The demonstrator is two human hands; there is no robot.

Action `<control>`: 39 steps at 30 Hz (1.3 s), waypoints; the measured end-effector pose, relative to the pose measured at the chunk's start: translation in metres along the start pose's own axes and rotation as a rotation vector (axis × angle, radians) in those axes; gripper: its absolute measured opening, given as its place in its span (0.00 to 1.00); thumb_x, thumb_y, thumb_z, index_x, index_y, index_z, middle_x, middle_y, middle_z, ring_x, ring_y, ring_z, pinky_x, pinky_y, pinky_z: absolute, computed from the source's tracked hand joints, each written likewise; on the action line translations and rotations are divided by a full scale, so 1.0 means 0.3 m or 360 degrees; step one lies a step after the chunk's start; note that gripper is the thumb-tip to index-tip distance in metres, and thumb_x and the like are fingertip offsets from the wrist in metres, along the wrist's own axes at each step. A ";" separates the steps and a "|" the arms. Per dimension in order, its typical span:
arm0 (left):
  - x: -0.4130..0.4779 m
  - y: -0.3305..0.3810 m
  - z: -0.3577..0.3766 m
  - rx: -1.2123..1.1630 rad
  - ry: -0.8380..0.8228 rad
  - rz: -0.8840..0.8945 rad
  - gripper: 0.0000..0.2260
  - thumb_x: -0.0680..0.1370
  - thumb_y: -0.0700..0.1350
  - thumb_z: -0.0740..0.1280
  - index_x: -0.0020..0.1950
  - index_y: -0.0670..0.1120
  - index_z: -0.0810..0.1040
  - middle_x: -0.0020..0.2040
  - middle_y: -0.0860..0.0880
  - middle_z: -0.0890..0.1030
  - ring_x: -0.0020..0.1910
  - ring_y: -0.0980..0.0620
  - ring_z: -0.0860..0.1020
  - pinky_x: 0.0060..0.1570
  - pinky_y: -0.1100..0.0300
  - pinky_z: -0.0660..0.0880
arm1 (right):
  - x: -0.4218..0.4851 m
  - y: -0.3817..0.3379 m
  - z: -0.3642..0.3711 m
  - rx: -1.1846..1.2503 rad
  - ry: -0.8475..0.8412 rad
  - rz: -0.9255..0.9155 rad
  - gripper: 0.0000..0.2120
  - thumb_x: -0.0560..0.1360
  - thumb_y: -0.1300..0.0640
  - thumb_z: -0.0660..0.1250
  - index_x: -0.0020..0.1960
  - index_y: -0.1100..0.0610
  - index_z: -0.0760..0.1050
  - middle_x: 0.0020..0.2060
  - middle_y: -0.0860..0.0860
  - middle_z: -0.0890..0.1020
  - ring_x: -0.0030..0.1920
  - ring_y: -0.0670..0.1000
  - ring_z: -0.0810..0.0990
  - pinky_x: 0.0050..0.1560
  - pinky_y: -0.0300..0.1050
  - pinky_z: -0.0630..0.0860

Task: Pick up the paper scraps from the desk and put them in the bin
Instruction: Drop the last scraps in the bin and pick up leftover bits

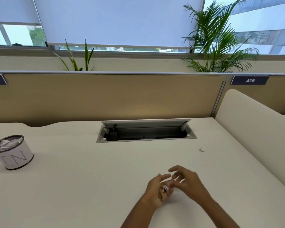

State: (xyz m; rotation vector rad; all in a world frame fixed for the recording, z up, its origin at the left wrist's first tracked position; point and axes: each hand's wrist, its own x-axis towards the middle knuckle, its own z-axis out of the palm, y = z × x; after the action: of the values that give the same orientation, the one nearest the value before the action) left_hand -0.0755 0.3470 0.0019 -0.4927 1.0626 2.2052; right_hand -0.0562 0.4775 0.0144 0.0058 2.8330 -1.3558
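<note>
My left hand (156, 190) is cupped palm-up over the near middle of the white desk (82, 178), with small white paper scraps (165, 188) lying in its palm. My right hand (187, 180) hovers right beside it, fingers spread, fingertips at the left palm, holding nothing that I can see. One tiny scrap (201, 150) lies on the desk at the right. The bin (13, 153), a small round white-wrapped mesh pot with crumpled paper inside, stands at the far left of the desk.
An open cable hatch (146, 132) is set into the desk behind my hands. A tan partition (105, 96) closes the back, and a cream side divider (253, 129) rises on the right. Plants stand behind the partition.
</note>
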 end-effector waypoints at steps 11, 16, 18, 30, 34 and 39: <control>0.058 0.045 -0.029 0.0212 0.0367 0.0164 0.19 0.74 0.23 0.49 0.46 0.37 0.77 0.38 0.44 0.73 0.34 0.51 0.72 0.24 0.69 0.76 | 0.345 0.313 -0.245 -0.0949 0.0193 0.0448 0.22 0.79 0.66 0.54 0.72 0.56 0.58 0.72 0.59 0.61 0.70 0.59 0.64 0.68 0.50 0.65; 0.048 0.048 -0.077 0.0302 0.0348 0.0273 0.23 0.74 0.21 0.46 0.56 0.32 0.76 0.41 0.42 0.76 0.43 0.49 0.76 0.46 0.63 0.78 | 0.321 0.325 -0.197 -0.1116 0.0181 0.0385 0.15 0.78 0.66 0.55 0.62 0.60 0.71 0.56 0.60 0.74 0.57 0.59 0.72 0.54 0.47 0.71; 0.035 0.043 -0.095 0.0268 0.0351 0.0324 0.20 0.76 0.22 0.47 0.58 0.29 0.74 0.42 0.41 0.76 0.47 0.46 0.76 0.54 0.57 0.76 | 0.279 0.294 -0.147 -0.1005 0.0299 0.0295 0.10 0.76 0.68 0.57 0.53 0.64 0.75 0.49 0.60 0.76 0.52 0.59 0.74 0.49 0.48 0.72; -0.112 0.041 -0.189 0.0442 0.0359 0.0512 0.13 0.78 0.29 0.55 0.49 0.41 0.76 0.46 0.40 0.79 0.48 0.45 0.78 0.52 0.56 0.76 | -0.013 -0.105 0.353 0.0363 0.0157 0.0093 0.08 0.75 0.63 0.64 0.47 0.55 0.82 0.41 0.49 0.84 0.43 0.47 0.81 0.38 0.21 0.70; -0.173 0.062 -0.282 0.0251 0.0381 0.0518 0.17 0.78 0.36 0.55 0.33 0.43 0.78 0.31 0.45 0.80 0.35 0.50 0.77 0.35 0.61 0.71 | -0.048 -0.220 0.473 0.0375 0.0166 0.0044 0.10 0.77 0.63 0.61 0.54 0.57 0.79 0.47 0.51 0.82 0.45 0.43 0.78 0.40 0.21 0.71; -0.248 0.143 -0.436 -0.0099 0.0328 0.0354 0.15 0.78 0.48 0.58 0.51 0.39 0.79 0.38 0.47 0.86 0.46 0.48 0.79 0.45 0.57 0.73 | -0.096 -0.332 0.626 0.0354 -0.0024 -0.0061 0.12 0.79 0.61 0.56 0.59 0.59 0.75 0.55 0.58 0.80 0.53 0.54 0.78 0.43 0.18 0.68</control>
State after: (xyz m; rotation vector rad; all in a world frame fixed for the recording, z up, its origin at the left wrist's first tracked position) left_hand -0.0430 0.1945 -0.0108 -0.6691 1.2090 2.4284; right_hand -0.0279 0.2685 -0.0257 -0.0590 2.6670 -1.6636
